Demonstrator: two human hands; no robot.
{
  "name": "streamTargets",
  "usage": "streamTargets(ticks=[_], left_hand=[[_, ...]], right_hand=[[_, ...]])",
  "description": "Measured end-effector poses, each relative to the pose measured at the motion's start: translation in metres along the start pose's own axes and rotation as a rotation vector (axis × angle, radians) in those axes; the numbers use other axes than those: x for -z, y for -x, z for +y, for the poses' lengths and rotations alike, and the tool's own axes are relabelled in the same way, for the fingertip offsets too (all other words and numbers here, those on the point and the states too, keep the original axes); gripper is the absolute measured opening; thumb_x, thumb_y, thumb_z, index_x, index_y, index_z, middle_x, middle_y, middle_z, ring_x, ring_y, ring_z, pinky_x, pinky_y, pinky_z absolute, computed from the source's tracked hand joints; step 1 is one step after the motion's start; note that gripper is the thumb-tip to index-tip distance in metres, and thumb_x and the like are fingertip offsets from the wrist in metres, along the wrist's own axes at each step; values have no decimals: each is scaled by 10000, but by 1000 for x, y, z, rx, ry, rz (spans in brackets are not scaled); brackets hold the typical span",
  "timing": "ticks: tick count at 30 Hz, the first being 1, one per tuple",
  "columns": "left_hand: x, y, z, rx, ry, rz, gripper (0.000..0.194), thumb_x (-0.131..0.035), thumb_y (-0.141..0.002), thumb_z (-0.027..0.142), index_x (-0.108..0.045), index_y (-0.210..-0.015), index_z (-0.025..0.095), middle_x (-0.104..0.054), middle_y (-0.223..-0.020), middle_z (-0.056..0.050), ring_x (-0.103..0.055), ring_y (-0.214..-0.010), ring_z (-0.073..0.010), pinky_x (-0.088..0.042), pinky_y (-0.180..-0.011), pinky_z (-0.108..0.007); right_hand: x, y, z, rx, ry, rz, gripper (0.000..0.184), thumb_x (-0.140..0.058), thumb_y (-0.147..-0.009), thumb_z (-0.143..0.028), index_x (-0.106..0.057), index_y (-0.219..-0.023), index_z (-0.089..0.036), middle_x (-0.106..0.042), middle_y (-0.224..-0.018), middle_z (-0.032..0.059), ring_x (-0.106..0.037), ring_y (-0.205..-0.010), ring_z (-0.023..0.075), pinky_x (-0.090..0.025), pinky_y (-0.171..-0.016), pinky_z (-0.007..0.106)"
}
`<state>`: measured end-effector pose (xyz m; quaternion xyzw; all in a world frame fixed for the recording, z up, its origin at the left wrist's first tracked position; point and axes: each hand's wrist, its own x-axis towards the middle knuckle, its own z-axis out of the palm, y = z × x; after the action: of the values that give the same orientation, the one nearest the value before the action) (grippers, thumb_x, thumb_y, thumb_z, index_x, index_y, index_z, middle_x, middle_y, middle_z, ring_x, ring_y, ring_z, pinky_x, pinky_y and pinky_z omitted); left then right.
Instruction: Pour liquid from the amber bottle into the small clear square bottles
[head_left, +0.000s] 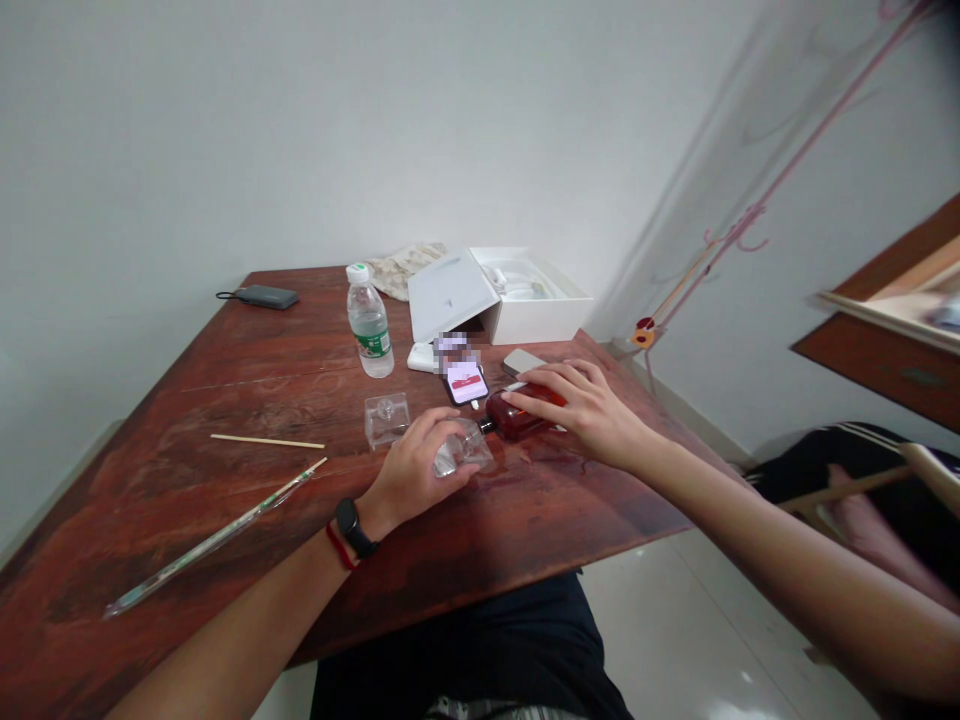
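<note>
My left hand grips a clear square glass bottle, its fingers curled over the top and covering part of it. A second empty glass bottle stands just beyond that hand, apart from it. My right hand lies over a flat glass bottle of red liquid, which rests on its side with its dark neck pointing left. The neck tip nearly reaches the clear bottle. A phone with a lit screen lies just beyond the red bottle.
The reddish wooden table holds a water bottle, an open white box, a power bank, a thin wooden stick and a long plastic-wrapped tube. A wall runs behind it.
</note>
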<state>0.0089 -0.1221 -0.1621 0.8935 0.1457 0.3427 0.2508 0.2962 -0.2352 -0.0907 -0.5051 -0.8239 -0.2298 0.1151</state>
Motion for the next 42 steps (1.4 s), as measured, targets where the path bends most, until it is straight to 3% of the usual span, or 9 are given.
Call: streamTargets(ticks=[11,24,30,36,42], left_hand=[[-2,1,-4,-18,-11,11,355,-764,-962,389,-610,-1234,219,-609,-1414,-153,-622,-1322,-334,-526,-1144,-500],[-3,0,-3,-28,-10,21,338,-767,-960,366,-604,-1212,210,-608,-1400,-155,-624,-1314,-330,-531,-1138,-501],[-2,0,-2,-37,-4,23,328,-768,-958,353,-601,-1202,213,-612,-1382,-146,-630,-1295,-323,-543,-1116,-487],[-3,-1,-3,-40,-8,14,334,-750,-975,379,-595,-1220,214,-608,-1385,-150,-625,-1300,-325,-535,-1126,-489],[-3,0,-4,-43,-6,20,339,-747,-978,395,-599,-1225,215,-611,-1375,-148,-630,-1292,-323,-542,-1117,-485]], right_hand=[[1,-2,-1,14,29,12,525,-667,-1013,-181,-573,-1510,-322,-688,-1402,138,-610,-1250,311,-380,-1033,504],[2,-3,-1,19,32,14,545,-714,-984,-186,-580,-1497,-309,-697,-1379,140,-613,-1242,311,-384,-1030,501],[5,-4,-2,19,22,6,552,-736,-988,-292,-568,-1513,-314,-695,-1381,141,-612,-1234,321,-391,-1023,505],[6,-5,-2,24,39,4,511,-654,-1013,-168,-585,-1497,-317,-697,-1383,135,-611,-1247,307,-388,-1026,498],[5,-5,-1,26,38,-9,528,-659,-1013,-183,-567,-1514,-321,-686,-1401,139,-600,-1263,319,-398,-1018,504]])
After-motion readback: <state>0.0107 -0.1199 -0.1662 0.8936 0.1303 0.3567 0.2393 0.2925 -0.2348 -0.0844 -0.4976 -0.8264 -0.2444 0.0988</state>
